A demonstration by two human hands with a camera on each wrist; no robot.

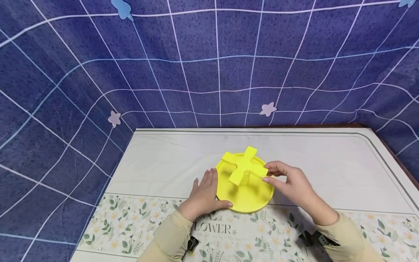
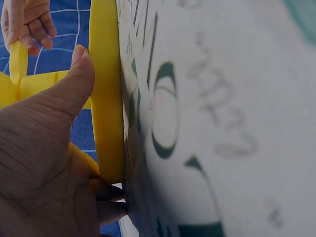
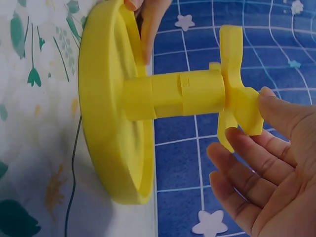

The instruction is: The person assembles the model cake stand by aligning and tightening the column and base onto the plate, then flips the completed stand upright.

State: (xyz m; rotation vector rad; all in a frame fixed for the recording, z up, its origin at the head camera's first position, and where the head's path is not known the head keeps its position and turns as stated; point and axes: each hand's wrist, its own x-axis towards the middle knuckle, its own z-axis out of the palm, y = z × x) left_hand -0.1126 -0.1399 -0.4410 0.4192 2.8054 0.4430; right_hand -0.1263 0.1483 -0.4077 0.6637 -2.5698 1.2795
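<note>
A yellow round base (image 1: 243,203) with a raised rim lies on the table. From its middle rises a yellow post (image 3: 170,94), topped by a yellow four-armed cross piece (image 1: 243,166). My left hand (image 1: 204,194) rests at the base's left side, fingers straight along the outside and thumb (image 2: 74,81) over the rim. With thumb and fingertips, my right hand (image 1: 292,183) pinches the end of the cross's right arm; its other fingers are loosely bent, as the right wrist view shows. How the post joins the cross is hidden.
A white cloth with a floral band (image 1: 131,222) and printed lettering covers the table. Blue curtains (image 1: 196,72) with a white grid and stars hang behind and at the sides. A dark wrist device (image 1: 193,243) shows at the left sleeve, another at the right.
</note>
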